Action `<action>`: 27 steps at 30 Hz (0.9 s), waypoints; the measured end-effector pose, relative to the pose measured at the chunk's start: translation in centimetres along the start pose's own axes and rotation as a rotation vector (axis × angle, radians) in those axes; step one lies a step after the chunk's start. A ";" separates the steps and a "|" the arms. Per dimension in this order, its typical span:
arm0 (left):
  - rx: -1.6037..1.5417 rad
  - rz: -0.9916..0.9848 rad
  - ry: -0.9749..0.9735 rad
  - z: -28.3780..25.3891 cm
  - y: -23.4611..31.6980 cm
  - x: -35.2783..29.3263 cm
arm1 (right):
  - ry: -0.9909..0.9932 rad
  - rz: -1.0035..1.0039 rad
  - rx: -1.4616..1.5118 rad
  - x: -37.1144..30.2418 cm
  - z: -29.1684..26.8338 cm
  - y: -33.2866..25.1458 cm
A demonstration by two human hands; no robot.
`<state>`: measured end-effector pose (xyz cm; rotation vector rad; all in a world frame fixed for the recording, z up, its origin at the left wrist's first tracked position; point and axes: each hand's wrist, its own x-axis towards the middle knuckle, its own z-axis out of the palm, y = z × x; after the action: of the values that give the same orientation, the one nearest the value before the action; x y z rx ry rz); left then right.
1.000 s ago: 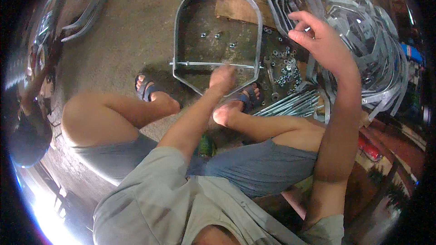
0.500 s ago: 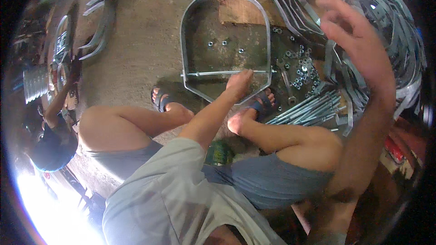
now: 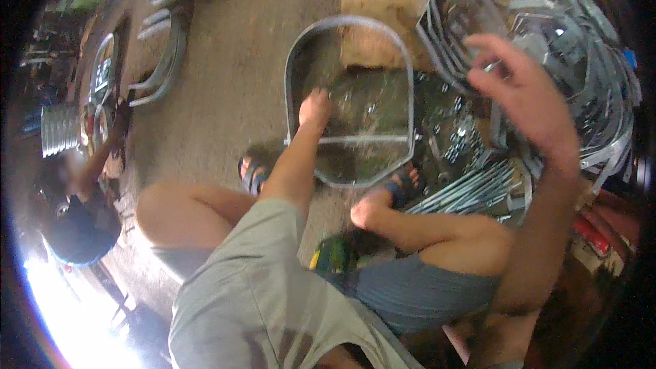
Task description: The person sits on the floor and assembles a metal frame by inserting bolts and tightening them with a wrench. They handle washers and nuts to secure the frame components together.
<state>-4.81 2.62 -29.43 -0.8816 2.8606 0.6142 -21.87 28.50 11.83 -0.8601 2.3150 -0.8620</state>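
In the middle of the frame, a rounded metal loop (image 3: 348, 20) lying on the floor (image 3: 225, 82), with a thin rod (image 3: 362, 140) across its lower part. Inside the loop, toward its left side, the left hand (image 3: 315, 109), with fingers just beside a few small nuts (image 3: 372, 108), too blurred to tell whether pinching one. At upper right, the right hand (image 3: 519, 92), raised in front of piled metal brackets (image 3: 581, 68), with thumb and forefinger spread apart. Right of centre, loose hardware (image 3: 465, 137), a wrench (image 3: 435, 154) and bundled rods (image 3: 465, 191).
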 end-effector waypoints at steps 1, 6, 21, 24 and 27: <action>-0.003 0.054 -0.034 0.2 0.7 0.3 | -0.006 0.019 0.001 0.1 -0.3 -0.5; -0.139 0.012 0.242 -2.4 -3.2 -2.2 | -0.060 -0.237 0.066 3.4 3.4 -2.0; -2.048 0.382 -0.346 -25.1 11.5 -10.2 | -0.196 -0.570 0.014 3.0 8.4 -9.0; -2.036 0.378 -0.381 -28.1 10.3 -11.1 | -0.175 -0.554 -0.010 2.2 8.5 -11.6; -1.953 0.317 -0.370 -31.6 8.7 -13.2 | -0.146 -0.603 0.009 1.0 9.5 -14.4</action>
<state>2.40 3.41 5.09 -0.1131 1.2288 3.0949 -10.97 15.60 15.44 -1.6012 1.9381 -1.0012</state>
